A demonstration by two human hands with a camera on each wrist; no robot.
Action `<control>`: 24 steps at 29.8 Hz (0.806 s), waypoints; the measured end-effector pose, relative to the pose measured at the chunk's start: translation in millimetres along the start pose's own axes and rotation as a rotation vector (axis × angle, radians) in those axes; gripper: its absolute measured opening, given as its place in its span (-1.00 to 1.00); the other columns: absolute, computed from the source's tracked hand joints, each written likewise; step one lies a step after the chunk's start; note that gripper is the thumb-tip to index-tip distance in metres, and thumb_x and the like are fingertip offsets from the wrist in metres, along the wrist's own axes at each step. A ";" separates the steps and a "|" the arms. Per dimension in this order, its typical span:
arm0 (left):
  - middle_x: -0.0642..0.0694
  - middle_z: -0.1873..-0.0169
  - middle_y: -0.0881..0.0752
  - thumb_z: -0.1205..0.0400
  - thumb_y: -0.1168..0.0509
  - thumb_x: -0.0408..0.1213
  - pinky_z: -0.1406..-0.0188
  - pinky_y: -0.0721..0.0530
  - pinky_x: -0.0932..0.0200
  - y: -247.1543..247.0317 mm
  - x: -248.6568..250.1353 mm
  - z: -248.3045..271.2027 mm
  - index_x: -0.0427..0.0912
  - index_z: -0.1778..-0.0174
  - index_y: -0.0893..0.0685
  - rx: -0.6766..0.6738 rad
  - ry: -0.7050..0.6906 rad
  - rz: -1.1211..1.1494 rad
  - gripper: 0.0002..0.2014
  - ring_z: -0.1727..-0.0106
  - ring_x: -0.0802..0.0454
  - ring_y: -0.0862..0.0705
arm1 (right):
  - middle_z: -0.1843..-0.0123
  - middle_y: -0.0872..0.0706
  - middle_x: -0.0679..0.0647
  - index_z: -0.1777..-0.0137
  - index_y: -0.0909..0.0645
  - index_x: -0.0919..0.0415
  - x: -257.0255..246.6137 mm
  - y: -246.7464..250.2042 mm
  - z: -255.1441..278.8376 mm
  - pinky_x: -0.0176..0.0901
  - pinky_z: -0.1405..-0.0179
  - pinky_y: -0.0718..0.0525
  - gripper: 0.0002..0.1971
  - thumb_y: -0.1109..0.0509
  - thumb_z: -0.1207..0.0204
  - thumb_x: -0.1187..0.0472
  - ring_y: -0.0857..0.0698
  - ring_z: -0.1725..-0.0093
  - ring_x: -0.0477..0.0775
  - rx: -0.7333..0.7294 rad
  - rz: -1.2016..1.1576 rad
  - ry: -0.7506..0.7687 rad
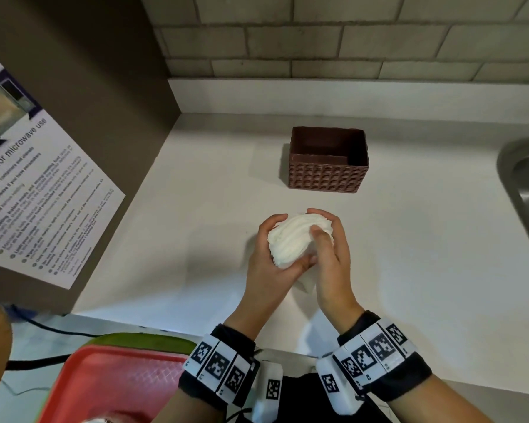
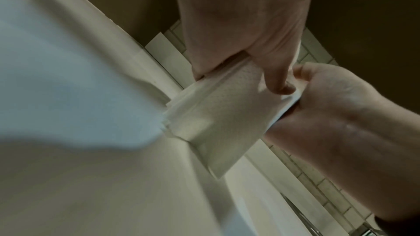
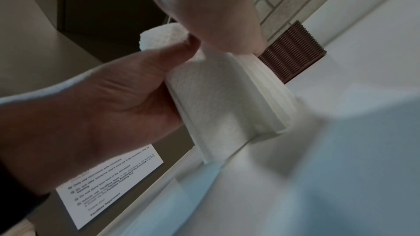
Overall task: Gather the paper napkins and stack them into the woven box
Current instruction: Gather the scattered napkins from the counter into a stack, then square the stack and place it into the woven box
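A thick stack of white paper napkins (image 1: 290, 239) is held between both hands over the white counter (image 1: 409, 254), in front of the woven box. My left hand (image 1: 268, 248) grips its left side with fingers curled over the top. On the right side, my right hand (image 1: 326, 232) has its thumb lying across the front. The left wrist view shows the napkins (image 2: 216, 114) pinched between left hand (image 2: 245, 71) and right hand (image 2: 329, 107). The stack (image 3: 222, 105) appears upright in the right wrist view, its lower edge near the counter. The brown woven box (image 1: 327, 160) stands empty behind.
A steel sink (image 1: 526, 184) is sunk into the counter at the right. A brown appliance side with a printed microwave notice (image 1: 43, 184) walls off the left. A red tray (image 1: 113, 386) lies below the counter's front edge. A tiled wall (image 1: 348, 41) backs the counter.
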State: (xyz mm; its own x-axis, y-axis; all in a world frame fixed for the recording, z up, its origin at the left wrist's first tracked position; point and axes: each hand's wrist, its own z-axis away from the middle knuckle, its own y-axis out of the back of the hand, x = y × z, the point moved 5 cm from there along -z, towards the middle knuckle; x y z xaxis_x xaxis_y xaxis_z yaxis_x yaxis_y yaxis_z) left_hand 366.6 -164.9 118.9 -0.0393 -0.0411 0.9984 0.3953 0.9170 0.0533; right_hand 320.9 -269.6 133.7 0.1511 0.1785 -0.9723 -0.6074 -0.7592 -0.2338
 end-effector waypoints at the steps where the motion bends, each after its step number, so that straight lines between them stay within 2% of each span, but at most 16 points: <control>1: 0.30 -0.10 -0.72 -0.35 -0.62 -0.27 -0.08 -0.69 0.32 0.1 -1.0 0.0 0.25 -0.26 -0.51 -0.007 0.001 0.008 -0.36 -0.21 0.21 -0.71 | -0.04 -0.71 -0.02 -0.14 -0.59 0.05 0.1 -0.5 0.5 -0.12 -0.12 -0.66 -0.76 -0.18 -0.55 0.17 -0.68 -0.08 -0.10 0.013 -0.001 0.008; 3: 0.20 -0.10 -0.74 -0.38 -0.60 -0.29 -0.05 -0.68 0.35 1.1 -3.1 -0.2 0.18 -0.23 -0.53 -0.009 0.001 0.032 -0.42 -0.16 0.24 -0.73 | 0.02 -0.70 -0.08 -0.14 -0.58 0.06 -1.3 -1.1 1.2 -0.28 -0.04 -0.66 -0.77 -0.15 -0.58 0.15 -0.69 -0.01 -0.21 0.038 0.009 0.049; 7: 0.10 -0.09 -0.72 -0.44 -0.58 -0.46 0.00 -0.67 0.39 -2.1 0.1 -1.2 0.10 -0.21 -0.52 -0.050 -0.018 0.034 -0.44 -0.09 0.30 -0.73 | 0.10 -0.71 -0.21 -0.12 -0.58 0.02 -3.0 0.6 4.0 -0.26 0.00 -0.68 -0.79 -0.17 -0.62 0.05 -0.68 0.04 -0.23 0.086 0.036 0.079; 10: 0.09 -0.01 -0.78 -0.44 -0.56 -0.55 0.05 -0.67 0.42 -4.8 -5.3 -0.6 0.03 -0.17 -0.58 -0.080 0.022 0.032 -0.48 -0.04 0.37 -0.76 | 0.11 -0.68 -0.18 -0.08 -0.57 0.00 1.1 5.4 3.0 -0.40 0.06 -0.63 -0.83 -0.17 -0.61 0.06 -0.66 0.10 -0.31 0.136 0.075 0.089; 13: 0.24 0.10 -0.86 -0.47 -0.55 -0.47 0.09 -0.69 0.44 -3.0 -6.5 -0.2 0.12 -0.07 -0.68 -0.057 0.048 0.013 -0.59 0.01 0.37 -0.80 | 0.09 -0.69 -0.12 -0.06 -0.56 0.03 1.5 4.4 1.8 -0.42 0.06 -0.61 -0.83 -0.18 -0.64 0.02 -0.68 0.08 -0.26 0.152 0.127 0.069; 15: 0.20 0.07 -0.82 -0.50 -0.56 -0.32 0.09 -0.69 0.43 -1.8 1.9 -3.4 0.15 -0.07 -0.63 -0.027 0.075 -0.018 -0.65 0.02 0.35 -0.78 | 0.09 -0.69 -0.14 -0.12 -0.54 0.08 -6.6 7.1 -4.8 -0.47 0.09 -0.60 -0.79 -0.17 -0.70 -0.01 -0.68 0.10 -0.27 0.171 0.176 0.043; 16: 0.17 0.01 -0.78 -0.53 -0.54 -0.20 0.04 -0.71 0.36 -1.8 7.1 -6.3 0.14 -0.11 -0.60 -0.018 0.107 -0.031 -0.67 -0.01 0.29 -0.77 | 0.08 -0.69 -0.13 -0.17 -0.53 0.09 -8.2 10.0 -12.1 -0.49 0.10 -0.61 -0.75 -0.16 -0.70 -0.03 -0.68 0.11 -0.30 0.168 0.196 -0.008; 17: 0.14 -0.05 -0.74 -0.56 -0.49 -0.10 -0.04 -0.74 0.25 -1.7 10.4 -10.1 0.09 -0.18 -0.57 -0.012 0.157 -0.027 -0.67 -0.06 0.19 -0.76 | 0.04 -0.69 -0.09 -0.23 -0.50 0.10 -6.9 12.8 -20.8 -0.43 0.04 -0.64 -0.69 -0.16 -0.69 -0.08 -0.69 0.08 -0.27 0.143 0.212 -0.092; 20: -0.01 -0.20 -0.69 -0.63 -0.33 0.10 -0.15 -0.75 -0.02 -4.9 12.0 -19.9 -0.01 -0.40 -0.42 -0.022 0.352 0.090 -0.51 -0.14 -0.01 -0.74 | -0.25 -0.70 0.11 -0.40 -0.46 0.15 1.3 13.6 -42.4 0.09 -0.29 -0.64 -0.37 -0.19 -0.49 -0.28 -0.71 -0.18 0.10 -0.013 0.222 -0.400; 21: -0.02 -0.22 -0.68 -0.64 -0.31 0.13 -0.14 -0.75 -0.02 -6.6 12.1 -21.7 -0.01 -0.45 -0.38 -0.022 0.388 0.117 -0.47 -0.15 -0.01 -0.73 | -0.30 -0.69 0.14 -0.43 -0.47 0.15 -0.1 12.2 -44.9 0.16 -0.32 -0.63 -0.33 -0.20 -0.45 -0.29 -0.70 -0.22 0.15 -0.037 0.228 -0.419; 22: 0.01 -0.20 -0.67 -0.65 -0.30 0.11 -0.09 -0.75 0.05 -8.8 14.3 -22.8 -0.02 -0.47 -0.35 -0.018 0.372 0.120 -0.46 -0.14 0.05 -0.73 | -0.30 -0.70 0.13 -0.42 -0.48 0.13 -4.4 11.9 -46.9 0.14 -0.31 -0.63 -0.38 -0.20 -0.49 -0.25 -0.70 -0.22 0.13 -0.036 0.227 -0.391; 24: 0.11 -0.12 -0.65 -0.67 -0.34 -0.04 0.08 -0.73 0.34 -12.6 24.6 -23.5 -0.06 -0.47 -0.34 0.010 0.224 0.049 -0.50 -0.02 0.32 -0.73 | -0.17 -0.72 -0.02 -0.32 -0.54 0.08 -19.9 11.6 -46.8 -0.16 -0.23 -0.64 -0.62 -0.19 -0.65 -0.12 -0.70 -0.16 -0.10 -0.003 0.203 -0.230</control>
State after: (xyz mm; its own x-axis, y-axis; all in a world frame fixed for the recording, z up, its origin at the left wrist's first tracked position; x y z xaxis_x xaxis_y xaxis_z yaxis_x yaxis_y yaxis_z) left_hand 382.3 -186.8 143.2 0.1853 -0.0822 0.9792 0.3821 0.9241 0.0052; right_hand 347.3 -311.3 150.6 -0.1535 0.1596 -0.9752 -0.6046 -0.7958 -0.0351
